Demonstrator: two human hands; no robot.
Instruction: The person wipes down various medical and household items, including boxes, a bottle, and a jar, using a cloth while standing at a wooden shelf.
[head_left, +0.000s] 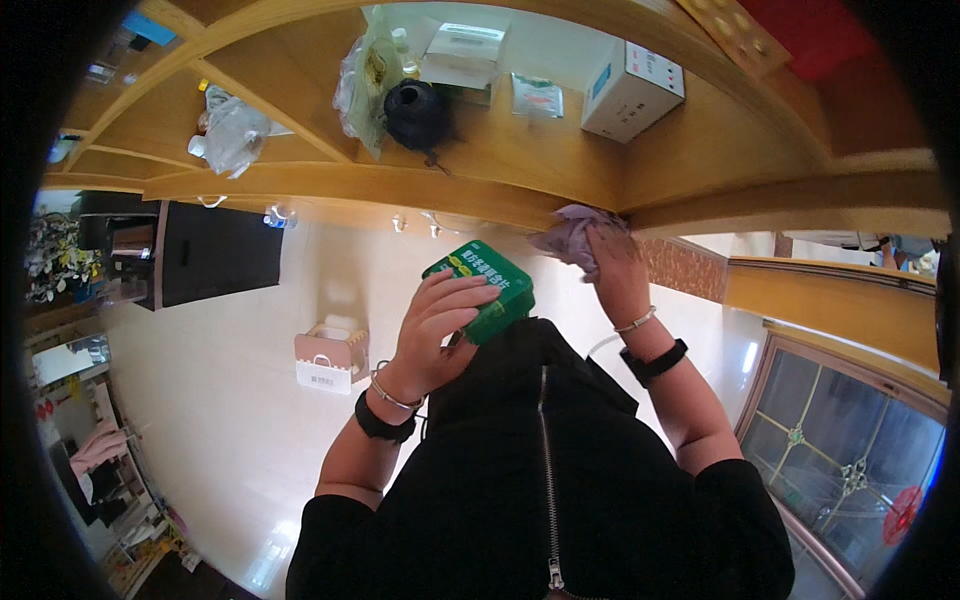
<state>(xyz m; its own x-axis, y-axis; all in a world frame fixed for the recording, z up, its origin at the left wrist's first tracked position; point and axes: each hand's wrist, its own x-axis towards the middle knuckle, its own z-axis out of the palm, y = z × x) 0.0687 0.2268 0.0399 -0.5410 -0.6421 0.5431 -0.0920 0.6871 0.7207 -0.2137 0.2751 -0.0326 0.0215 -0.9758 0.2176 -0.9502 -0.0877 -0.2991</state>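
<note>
My left hand (435,325) is wrapped round a green box (497,291) with pale printing and rounded corners, held in front of my chest. The fingers lie over its top and the thumb is partly hidden beneath. In my right hand (617,262) is a crumpled purple-grey cloth (575,240), touching or very close to the front edge of the wooden shelf (480,195). Farther back on that shelf stand a dark round pot (416,115), a white carton (634,92) and a small flat packet (537,96).
Clear plastic bags (236,135) lie in the left shelf compartment. A green-tinted bag (377,80) leans beside the pot. On the pale floor sits a pink and white carton (331,356). A dark cabinet (222,252) stands at the left, a glass-paned door (850,440) at the right.
</note>
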